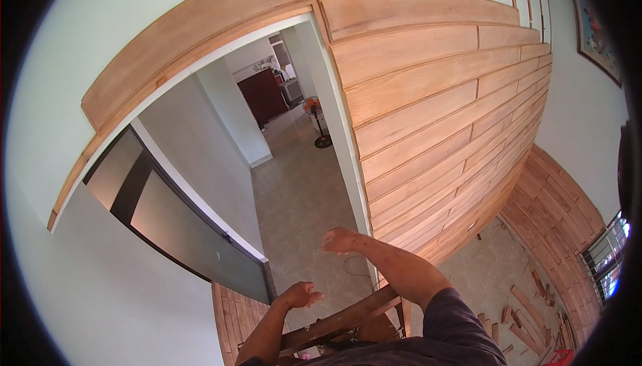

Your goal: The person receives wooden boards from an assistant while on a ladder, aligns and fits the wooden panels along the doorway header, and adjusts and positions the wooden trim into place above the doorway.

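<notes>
1. Left hand (301, 294): fingers loosely parted, curved.
2. Right hand (340, 239): open, fingers slightly bent.
3. Wooden beam (340, 321): below both hands — long axis diagonal, pointing up-right toward the plank-clad wall's (428, 132) doorway edge.

From here I see both my bare hands raised and apart. My right hand (340, 240) reaches farther forward, wrist bent, loosely open; its bare forearm (404, 269) slants back into a dark sleeve (458, 322). My left hand (299, 295) sits lower and nearer—half open, fingers (314, 296) pointing inward—above an angled forearm (265, 334).
</notes>
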Demonstrator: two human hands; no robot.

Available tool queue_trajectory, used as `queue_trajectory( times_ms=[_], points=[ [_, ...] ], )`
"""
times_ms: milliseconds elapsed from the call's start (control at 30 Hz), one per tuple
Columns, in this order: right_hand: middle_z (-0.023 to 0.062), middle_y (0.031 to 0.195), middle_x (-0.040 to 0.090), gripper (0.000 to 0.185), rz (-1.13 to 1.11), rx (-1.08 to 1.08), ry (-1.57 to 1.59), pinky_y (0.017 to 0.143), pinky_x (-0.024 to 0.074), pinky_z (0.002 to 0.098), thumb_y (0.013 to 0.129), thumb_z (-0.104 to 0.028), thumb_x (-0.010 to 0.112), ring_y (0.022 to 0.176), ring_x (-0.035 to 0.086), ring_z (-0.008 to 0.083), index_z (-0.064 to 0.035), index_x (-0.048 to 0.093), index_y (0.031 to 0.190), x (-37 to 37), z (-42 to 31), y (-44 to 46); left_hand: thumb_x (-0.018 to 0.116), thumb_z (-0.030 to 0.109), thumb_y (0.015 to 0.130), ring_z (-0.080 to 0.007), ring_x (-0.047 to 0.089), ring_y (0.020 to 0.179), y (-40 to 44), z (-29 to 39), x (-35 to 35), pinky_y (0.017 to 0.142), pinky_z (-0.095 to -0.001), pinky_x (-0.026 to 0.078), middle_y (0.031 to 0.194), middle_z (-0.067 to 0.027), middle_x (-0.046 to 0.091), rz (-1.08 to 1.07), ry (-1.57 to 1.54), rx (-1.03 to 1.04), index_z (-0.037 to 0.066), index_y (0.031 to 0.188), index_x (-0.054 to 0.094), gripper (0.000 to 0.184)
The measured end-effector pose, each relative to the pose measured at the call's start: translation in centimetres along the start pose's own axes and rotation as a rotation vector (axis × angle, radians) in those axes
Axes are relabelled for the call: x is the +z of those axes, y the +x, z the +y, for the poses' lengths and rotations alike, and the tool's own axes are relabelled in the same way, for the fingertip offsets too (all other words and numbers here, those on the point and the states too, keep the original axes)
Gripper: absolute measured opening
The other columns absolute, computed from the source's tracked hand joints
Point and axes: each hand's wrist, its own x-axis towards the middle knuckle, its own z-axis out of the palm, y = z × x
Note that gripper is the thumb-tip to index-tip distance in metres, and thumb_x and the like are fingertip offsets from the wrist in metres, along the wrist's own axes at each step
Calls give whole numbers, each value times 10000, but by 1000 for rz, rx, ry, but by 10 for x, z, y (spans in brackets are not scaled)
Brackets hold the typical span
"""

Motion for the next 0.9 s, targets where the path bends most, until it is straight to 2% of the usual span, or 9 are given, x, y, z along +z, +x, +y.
queue_trajectory(
  times_ms=[267, 333, 433, 567, 633, 733, 900],
  points=[
    [108, 1030, 690, 630, -26, 31, -2, 693, 548, 305, 816, -396, 738, 813, 663, 171, -49, 572, 1314, 0, -5, -3, 722, 456, 853, -151, 598, 632, -6, 8, 0, 597, -322, 479, 731, -108, 630, 15, -3, 0, -74, 986, 586, 563],
    [114, 885, 686, 580, -5, -14, -39, 630, 534, 324, 807, -384, 734, 723, 641, 183, -23, 605, 1243, 0, -4, -4, 712, 461, 857, -147, 594, 629, -3, 3, 1, 589, -326, 474, 736, -107, 630, 8, 4, 21, -58, 933, 581, 541],
    [113, 861, 686, 579, -12, -24, -23, 634, 533, 319, 805, -399, 734, 724, 642, 182, -22, 614, 1229, 3, -1, 1, 706, 468, 856, -152, 590, 622, 6, -7, 3, 589, -329, 468, 738, -111, 633, -7, 27, 37, -42, 910, 582, 527],
    [111, 883, 687, 594, -46, -23, -1, 645, 535, 319, 805, -404, 736, 738, 646, 180, -22, 609, 1241, 5, 2, 7, 696, 463, 862, -163, 592, 621, -4, 3, 1, 601, -336, 468, 744, -118, 641, 3, 65, 36, -30, 892, 580, 508],
    [110, 979, 686, 654, -45, 25, -33, 667, 549, 310, 812, -384, 744, 808, 662, 169, -24, 557, 1325, 1, -5, 0, 689, 454, 868, -172, 597, 626, 0, 0, 2, 616, -340, 472, 741, -118, 642, -2, 24, 47, -16, 882, 580, 483],
    [117, 918, 686, 607, -22, 14, -18, 654, 539, 324, 809, -397, 738, 754, 654, 181, -23, 598, 1265, 1, -6, -2, 684, 445, 872, -171, 602, 637, 0, 4, -1, 626, -344, 480, 760, -122, 651, -21, 100, 14, -14, 885, 583, 470],
    [127, 943, 687, 617, -22, 6, 17, 661, 538, 318, 806, -387, 745, 761, 658, 184, -19, 591, 1277, -1, -9, -6, 688, 441, 871, -171, 599, 636, 0, 3, 0, 629, -343, 480, 749, -118, 646, -7, 66, 34, -9, 868, 578, 463]
  ],
)
